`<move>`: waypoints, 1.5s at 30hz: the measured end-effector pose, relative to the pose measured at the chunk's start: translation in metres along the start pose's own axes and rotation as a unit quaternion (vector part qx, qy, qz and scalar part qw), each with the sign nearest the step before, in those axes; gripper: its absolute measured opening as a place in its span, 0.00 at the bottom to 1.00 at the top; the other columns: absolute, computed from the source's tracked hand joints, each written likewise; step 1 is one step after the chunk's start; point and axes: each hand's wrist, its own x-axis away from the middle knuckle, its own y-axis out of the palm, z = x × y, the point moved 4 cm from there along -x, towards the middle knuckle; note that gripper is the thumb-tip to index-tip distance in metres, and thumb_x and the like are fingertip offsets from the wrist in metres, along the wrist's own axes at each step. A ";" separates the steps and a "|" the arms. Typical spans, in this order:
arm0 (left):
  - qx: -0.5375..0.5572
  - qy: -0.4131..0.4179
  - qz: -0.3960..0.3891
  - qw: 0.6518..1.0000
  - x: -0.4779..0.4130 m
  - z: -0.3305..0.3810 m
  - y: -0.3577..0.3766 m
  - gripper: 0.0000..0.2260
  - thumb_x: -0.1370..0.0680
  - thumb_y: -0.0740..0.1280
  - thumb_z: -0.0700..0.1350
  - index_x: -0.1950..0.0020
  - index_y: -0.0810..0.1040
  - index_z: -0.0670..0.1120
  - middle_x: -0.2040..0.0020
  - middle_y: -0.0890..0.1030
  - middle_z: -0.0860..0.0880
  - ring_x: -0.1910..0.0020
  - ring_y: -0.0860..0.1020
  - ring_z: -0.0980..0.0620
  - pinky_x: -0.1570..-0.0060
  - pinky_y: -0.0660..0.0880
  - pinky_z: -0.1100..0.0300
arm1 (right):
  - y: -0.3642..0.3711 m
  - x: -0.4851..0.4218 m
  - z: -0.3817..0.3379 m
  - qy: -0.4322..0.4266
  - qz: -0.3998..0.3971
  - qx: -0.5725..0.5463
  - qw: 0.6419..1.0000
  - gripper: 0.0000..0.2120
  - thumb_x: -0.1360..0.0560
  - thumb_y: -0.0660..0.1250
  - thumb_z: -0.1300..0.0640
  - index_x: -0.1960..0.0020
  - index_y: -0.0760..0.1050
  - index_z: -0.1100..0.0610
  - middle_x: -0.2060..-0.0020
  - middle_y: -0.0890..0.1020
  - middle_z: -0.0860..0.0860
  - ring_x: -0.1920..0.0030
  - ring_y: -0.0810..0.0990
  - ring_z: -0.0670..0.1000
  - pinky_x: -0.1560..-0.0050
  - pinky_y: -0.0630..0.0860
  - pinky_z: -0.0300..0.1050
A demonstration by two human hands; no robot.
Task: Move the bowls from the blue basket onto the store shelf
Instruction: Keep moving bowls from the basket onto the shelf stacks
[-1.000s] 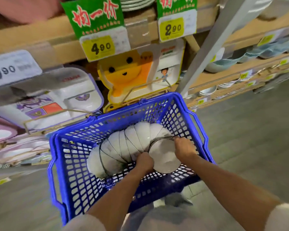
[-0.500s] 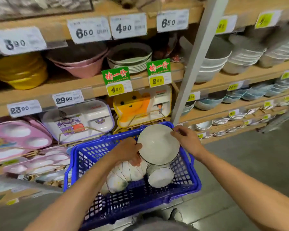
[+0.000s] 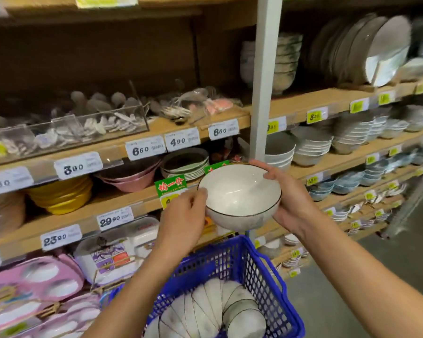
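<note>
We hold one white bowl [image 3: 239, 196] with a thin dark rim in the air in front of the shelves, mouth up and tipped slightly toward us, above the basket [image 3: 230, 259] and level with the shelf [image 3: 122, 203] that carries the 29.90 tag [image 3: 114, 217]. It touches no shelf. Left hand [image 3: 183, 223] grips the bowl's left side, thumb at the rim, fingers curled against the outer wall. Right hand [image 3: 291, 198] grips the right side, thumb over the rim, fingers wrapped underneath. Below, the blue basket sits at the frame's lower edge; what it rests on we cannot tell. Inside it a row of nested white bowls [image 3: 205, 306] lies on its side in a curve. Behind the held bowl a green sign [image 3: 170, 185] with red characters hangs on the shelf edge, partly covered by the bowl. On the shelf level behind it, left to right: yellow dishes [image 3: 61, 196], pink bowls [image 3: 132, 176], a stack of plates [image 3: 186, 163]. One level up, a clear bin [image 3: 71, 128] holds spoons; details are blurred. Pink trays [image 3: 34, 284] stand at lower left. A pale post [image 3: 264, 81] splits the shelving; right of it, more stacked bowls and plates, blurred. Grey floor [image 3: 388, 276] shows at lower right.
</note>
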 end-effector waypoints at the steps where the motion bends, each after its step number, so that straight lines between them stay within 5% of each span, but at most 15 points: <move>1: 0.059 0.001 0.012 0.998 0.003 0.010 0.004 0.16 0.29 0.54 0.65 0.56 0.77 0.59 0.57 0.81 0.58 0.52 0.80 0.51 0.48 0.77 0.47 | 0.001 0.003 -0.009 -0.005 0.015 0.002 1.000 0.19 0.25 0.55 0.64 0.41 0.80 0.56 0.47 0.85 0.56 0.49 0.83 0.55 0.58 0.81 0.45; 4: 0.252 -0.006 0.017 0.968 0.013 0.036 0.027 0.21 0.32 0.57 0.67 0.39 0.67 0.70 0.43 0.70 0.72 0.42 0.72 0.66 0.44 0.72 0.57 | 0.000 0.011 -0.031 -0.008 0.059 0.010 0.998 0.18 0.26 0.58 0.62 0.42 0.82 0.55 0.49 0.85 0.56 0.49 0.83 0.58 0.57 0.81 0.47; 8: 0.384 -0.009 0.072 0.920 0.022 0.069 0.055 0.25 0.35 0.63 0.64 0.37 0.68 0.70 0.43 0.74 0.67 0.47 0.76 0.67 0.51 0.74 0.62 | -0.009 0.023 -0.054 -0.020 0.090 -0.015 0.996 0.16 0.26 0.58 0.62 0.46 0.82 0.56 0.51 0.86 0.57 0.50 0.82 0.60 0.56 0.79 0.48; 12: 0.389 -0.019 0.115 0.914 0.020 0.102 0.085 0.27 0.34 0.65 0.53 0.34 0.70 0.62 0.42 0.77 0.56 0.43 0.78 0.52 0.48 0.77 0.53 | -0.034 0.035 -0.080 -0.038 0.100 -0.023 0.994 0.15 0.26 0.58 0.62 0.49 0.82 0.55 0.55 0.86 0.55 0.53 0.82 0.57 0.64 0.79 0.44; 15: 0.415 -0.033 0.131 0.900 0.013 0.123 0.114 0.28 0.36 0.61 0.47 0.35 0.74 0.56 0.44 0.78 0.51 0.46 0.78 0.48 0.56 0.75 0.55 | -0.061 0.040 -0.103 -0.055 0.095 -0.001 0.994 0.15 0.24 0.56 0.60 0.48 0.81 0.52 0.53 0.86 0.54 0.53 0.82 0.56 0.64 0.77 0.43; 19: 0.459 -0.050 0.144 0.876 0.007 0.155 0.164 0.26 0.38 0.59 0.44 0.41 0.78 0.52 0.41 0.78 0.43 0.43 0.77 0.41 0.51 0.75 0.45 | -0.108 0.043 -0.136 -0.057 0.090 0.040 0.993 0.15 0.23 0.56 0.59 0.46 0.80 0.49 0.51 0.84 0.51 0.50 0.81 0.55 0.63 0.77 0.44; 22: 0.477 -0.049 0.150 0.865 0.002 0.181 0.205 0.25 0.37 0.59 0.43 0.40 0.78 0.51 0.45 0.79 0.47 0.47 0.78 0.45 0.56 0.75 0.51 | -0.146 0.041 -0.164 -0.065 0.089 0.056 0.992 0.17 0.23 0.56 0.60 0.41 0.79 0.52 0.46 0.83 0.55 0.44 0.80 0.58 0.50 0.76 0.51; 27: 0.481 -0.051 0.176 0.857 -0.009 0.214 0.262 0.21 0.28 0.57 0.36 0.39 0.78 0.51 0.47 0.79 0.48 0.47 0.77 0.46 0.52 0.74 0.50 | -0.197 0.028 -0.205 -0.064 0.093 0.059 0.992 0.16 0.23 0.55 0.60 0.49 0.81 0.51 0.50 0.85 0.54 0.48 0.80 0.57 0.56 0.77 0.48; 36: 0.453 -0.037 0.206 0.866 -0.060 0.251 0.296 0.19 0.28 0.58 0.37 0.46 0.79 0.56 0.52 0.76 0.58 0.51 0.74 0.56 0.54 0.74 0.54 | -0.226 -0.031 -0.244 -0.028 0.095 0.024 0.995 0.14 0.23 0.57 0.59 0.42 0.77 0.55 0.50 0.83 0.56 0.50 0.81 0.58 0.63 0.78 0.47; 42: 0.438 -0.032 0.196 0.877 -0.127 0.243 0.298 0.24 0.34 0.59 0.43 0.39 0.77 0.53 0.46 0.78 0.50 0.44 0.76 0.47 0.46 0.76 0.46 | -0.219 -0.099 -0.251 -0.031 0.093 0.020 0.995 0.08 0.24 0.58 0.59 0.53 0.76 0.54 0.53 0.82 0.56 0.55 0.79 0.56 0.60 0.76 0.47; 45: 0.442 -0.029 0.198 0.875 -0.164 0.236 0.297 0.23 0.29 0.59 0.40 0.36 0.76 0.54 0.44 0.77 0.51 0.45 0.75 0.51 0.58 0.78 0.58 | -0.215 -0.133 -0.253 -0.025 0.088 0.017 0.996 0.09 0.23 0.58 0.58 0.51 0.76 0.53 0.53 0.82 0.56 0.53 0.80 0.57 0.57 0.78 0.49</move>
